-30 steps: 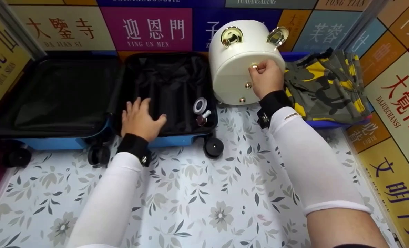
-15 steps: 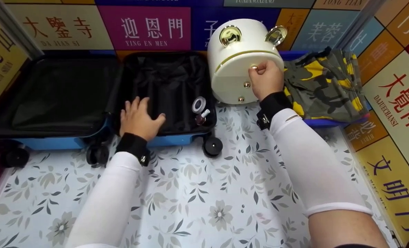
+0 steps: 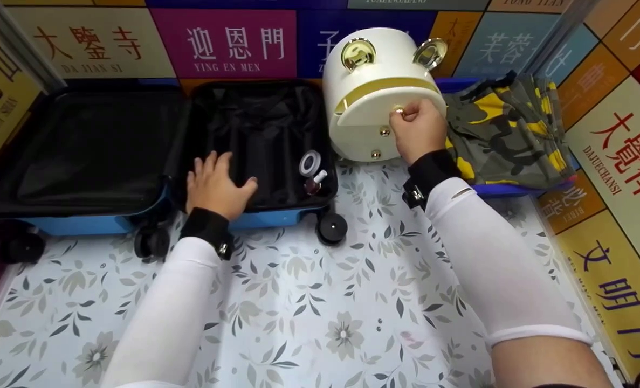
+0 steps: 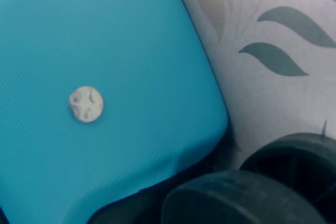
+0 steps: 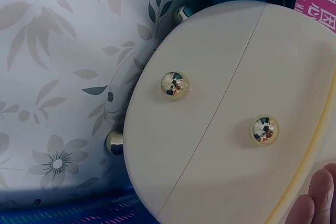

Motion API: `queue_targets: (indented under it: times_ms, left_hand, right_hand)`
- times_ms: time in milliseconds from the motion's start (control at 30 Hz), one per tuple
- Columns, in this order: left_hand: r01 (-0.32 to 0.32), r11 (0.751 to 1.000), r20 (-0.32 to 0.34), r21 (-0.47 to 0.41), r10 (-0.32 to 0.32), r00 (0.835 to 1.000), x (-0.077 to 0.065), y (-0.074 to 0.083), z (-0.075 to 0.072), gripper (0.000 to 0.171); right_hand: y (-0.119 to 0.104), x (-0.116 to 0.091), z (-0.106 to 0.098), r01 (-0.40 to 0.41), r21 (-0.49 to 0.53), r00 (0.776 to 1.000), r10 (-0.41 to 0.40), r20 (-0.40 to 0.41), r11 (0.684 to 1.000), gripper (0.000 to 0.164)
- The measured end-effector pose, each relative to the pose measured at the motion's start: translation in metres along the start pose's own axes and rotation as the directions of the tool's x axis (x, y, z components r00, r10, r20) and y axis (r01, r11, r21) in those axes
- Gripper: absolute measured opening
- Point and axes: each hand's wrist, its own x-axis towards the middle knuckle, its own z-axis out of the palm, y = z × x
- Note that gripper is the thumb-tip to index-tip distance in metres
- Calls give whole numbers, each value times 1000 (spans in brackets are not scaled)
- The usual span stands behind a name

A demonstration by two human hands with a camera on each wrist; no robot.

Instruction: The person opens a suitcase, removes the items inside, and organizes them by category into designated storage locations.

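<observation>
In the head view, my right hand (image 3: 419,126) pinches the top gold knob (image 3: 399,111) of a white, round-fronted jewelry box (image 3: 355,141) with two gold ears. Its upper drawer (image 3: 368,105) stands partly out, a yellow gap showing above. Two lower knobs are visible; the right wrist view shows gold knobs (image 5: 264,130) and some fingertips (image 5: 320,195) at the corner. My left hand (image 3: 217,186), fingers spread, rests at the near rim of the black-lined suitcase half (image 3: 266,134). Inside lie a white ring-shaped roll (image 3: 310,163) and a small dark bottle (image 3: 313,186) with a white cap.
The suitcase's other half (image 3: 98,151) lies to the left. A blue tray (image 3: 506,191) with folded camouflage clothing (image 3: 508,140) sits right of the box. Black wheels (image 3: 331,229) stick out in front. Lettered panels (image 3: 236,46) wall the back and sides of the floral surface (image 3: 298,312).
My right hand has drawn the upper drawer outward toward me, and the yellow gap has widened. My left hand has stayed at the suitcase rim.
</observation>
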Motion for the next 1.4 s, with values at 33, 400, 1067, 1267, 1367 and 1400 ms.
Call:
queue_targets:
  times_ms: [33, 400, 1067, 1267, 1367, 1400]
  left_hand:
    - [-1, 1000, 1, -1, 1, 1000, 0, 0, 0, 80]
    - [-5, 1000, -1, -6, 5, 1000, 0, 0, 0, 78]
    - [-7, 1000, -6, -4, 7, 1000, -2, 0, 2, 79]
    - [-7, 1000, -8, -4, 7, 1000, 0, -1, 1, 80]
    - [-3, 1000, -3, -4, 3, 1000, 0, 0, 1, 80]
    - [-3, 1000, -1, -4, 3, 1000, 0, 0, 1, 80]
  right_hand:
    - [0, -1, -1, 3, 2, 1000, -3, -5, 1000, 28]
    - [5, -11, -5, 6, 43, 1000, -5, -31, 999, 26]
    - [18, -22, -1, 66, 102, 992, -53, -118, 993, 38]
    - [10, -36, 7, 284, 191, 939, -232, -256, 940, 39]
    - [-1, -50, 19, 428, 203, 899, -391, -198, 881, 30]
    - [-4, -56, 23, 465, 200, 884, -443, -149, 862, 27]
